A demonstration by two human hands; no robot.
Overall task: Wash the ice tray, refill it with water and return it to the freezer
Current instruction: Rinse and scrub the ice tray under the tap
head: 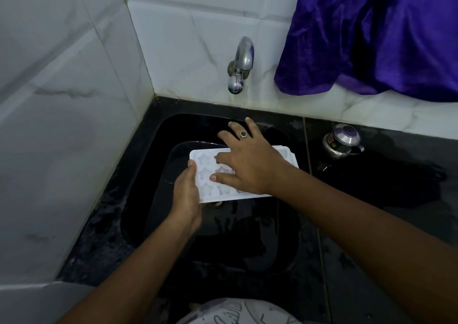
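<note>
White marbled wall tiles (62, 100) behind and to the left. Purple cloth (371, 38) draped at upper right. Black sink (235, 237) set in a wet black counter (384, 199). Over the basin, white ice tray (205, 187) with star-shaped cavities, face up. Left hand (187, 194) gripping its left end, thumb on the rim, fingers underneath. Right hand (247, 165) spread wide across the top. Chrome tap (241, 63) on the wall above. Lidded steel pot (343, 141) on the counter, right. Ring (243, 134) on a right finger.
</note>
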